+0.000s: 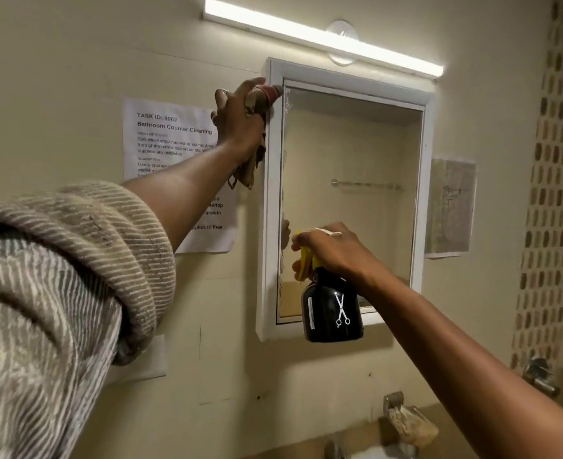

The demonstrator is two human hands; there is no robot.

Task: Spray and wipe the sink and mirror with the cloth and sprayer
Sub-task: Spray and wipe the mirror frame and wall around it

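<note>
A white-framed mirror [349, 193] hangs on the beige wall. My left hand [240, 117] grips a bunched beige and red cloth [266, 94] and presses it against the mirror's top left corner; a tail of cloth hangs down below the hand. My right hand [329, 250] holds a black spray bottle [331, 309] with a yellow trigger head by its neck, in front of the mirror's lower left part. The bottle is upright, its nozzle pointing left. Only a sliver of the sink [372, 453] shows at the bottom edge.
A printed task sheet [174, 144] is taped left of the mirror, a drawing [450, 207] right of it. A lit tube light [323, 38] runs above. A tap [334, 450] and a soap holder [409, 422] sit below, another tap [540, 376] on the right wall.
</note>
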